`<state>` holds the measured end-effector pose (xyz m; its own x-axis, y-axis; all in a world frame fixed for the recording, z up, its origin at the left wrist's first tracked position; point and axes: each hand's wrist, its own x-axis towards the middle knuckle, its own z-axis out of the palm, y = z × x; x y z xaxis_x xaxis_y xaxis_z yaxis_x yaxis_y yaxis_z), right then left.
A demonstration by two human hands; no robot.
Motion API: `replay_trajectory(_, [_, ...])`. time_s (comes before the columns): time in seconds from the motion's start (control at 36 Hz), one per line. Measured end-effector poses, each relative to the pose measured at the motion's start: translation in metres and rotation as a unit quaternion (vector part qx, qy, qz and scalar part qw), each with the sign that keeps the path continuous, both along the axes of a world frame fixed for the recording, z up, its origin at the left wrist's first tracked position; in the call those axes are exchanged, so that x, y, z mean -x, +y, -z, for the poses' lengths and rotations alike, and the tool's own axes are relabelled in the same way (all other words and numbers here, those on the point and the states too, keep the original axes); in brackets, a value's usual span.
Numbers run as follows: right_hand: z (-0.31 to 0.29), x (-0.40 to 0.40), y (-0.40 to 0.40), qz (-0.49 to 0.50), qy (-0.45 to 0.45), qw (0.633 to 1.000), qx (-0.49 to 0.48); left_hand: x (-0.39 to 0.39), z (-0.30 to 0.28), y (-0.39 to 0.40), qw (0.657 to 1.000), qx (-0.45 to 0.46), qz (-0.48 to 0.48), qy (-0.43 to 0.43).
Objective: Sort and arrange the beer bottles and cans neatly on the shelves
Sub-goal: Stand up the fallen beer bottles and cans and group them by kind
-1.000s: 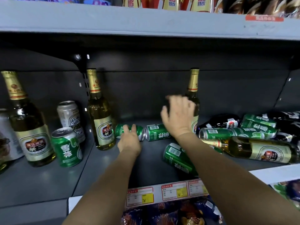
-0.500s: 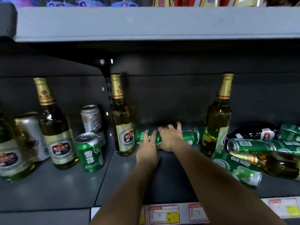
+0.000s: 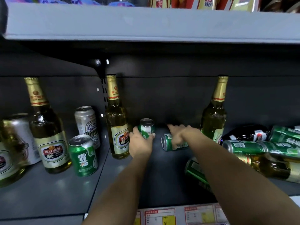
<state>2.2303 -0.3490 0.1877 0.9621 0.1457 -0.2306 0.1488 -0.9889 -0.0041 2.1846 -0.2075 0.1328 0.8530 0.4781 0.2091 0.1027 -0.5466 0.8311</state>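
My left hand (image 3: 140, 144) grips a small green can (image 3: 146, 128), held upright near the back of the grey shelf (image 3: 53, 190), right of a standing gold-capped bottle (image 3: 117, 120). My right hand (image 3: 180, 135) rests with spread fingers on another green can (image 3: 174, 142) that lies on its side; its grasp is loose. Behind that hand a second gold-capped bottle (image 3: 214, 114) stands upright. A third green can (image 3: 196, 173) lies under my right forearm.
At the right, green cans (image 3: 243, 146), a dark bottle (image 3: 246, 133) and a gold bottle (image 3: 269, 166) lie in a pile. On the left stand a bottle (image 3: 47, 127), a silver can (image 3: 87, 124), a green can (image 3: 82, 155). Price tags (image 3: 162, 215) line the front edge.
My left hand has stood its green can upright from lying flat. My right hand has shifted to the right onto the neighbouring lying can.
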Motion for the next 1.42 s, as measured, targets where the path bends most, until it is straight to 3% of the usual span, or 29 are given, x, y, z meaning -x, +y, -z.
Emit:
replay_trajectory(0.17, [0.024,0.006,-0.001,-0.017,-0.081,0.995,0.053,-0.004,0.002,-0.006,0.998,0.068,-0.008,-0.011])
replay_trajectory(0.31, [0.025,0.008,-0.001,-0.032,-0.115,0.989,0.085,0.005,-0.004,-0.015,0.998,0.031,-0.036,-0.031])
replay_trajectory(0.39, [0.026,0.009,0.001,-0.036,-0.137,0.986,0.085,0.016,-0.002,-0.021,0.994,-0.044,-0.051,-0.088])
replay_trajectory(0.47, [0.023,0.013,0.004,-0.064,-0.165,0.978,0.108,0.018,0.006,-0.025,0.976,-0.178,0.031,-0.120])
replay_trajectory(0.56, [0.014,0.019,0.008,-0.108,-0.192,0.961,0.170,0.016,0.013,-0.034,0.957,-0.251,0.124,-0.075])
replay_trajectory(0.61, [0.009,0.024,0.012,-0.136,-0.207,0.944,0.220,0.015,0.018,-0.040,0.963,-0.215,0.161,-0.019])
replay_trajectory(0.69, [0.008,0.027,0.016,-0.170,-0.223,0.924,0.261,0.012,0.022,-0.048,0.980,-0.118,0.156,0.025])
replay_trajectory(0.78, [0.007,0.025,0.012,-0.201,-0.241,0.913,0.260,0.010,0.021,-0.051,0.978,-0.165,0.121,0.043])
replay_trajectory(0.89, [-0.001,0.020,-0.002,-0.154,-0.268,0.936,0.168,0.009,0.011,-0.052,0.966,-0.226,0.098,0.075])
replay_trajectory(1.0, [-0.014,0.019,-0.009,-0.004,-0.198,0.979,-0.045,0.011,0.011,-0.060,0.971,-0.206,0.086,0.089])
replay_trajectory(1.14, [-0.003,0.010,-0.002,0.110,-0.131,0.963,-0.207,0.018,0.028,-0.072,0.983,-0.145,0.068,0.095])
replay_trajectory(1.22, [0.004,0.009,0.004,0.097,-0.145,0.959,-0.223,0.016,0.029,-0.074,0.986,-0.112,0.068,0.105])
replay_trajectory(1.42, [0.011,0.006,0.009,0.083,-0.195,0.954,-0.214,0.006,0.016,-0.061,0.981,-0.158,0.079,0.082])
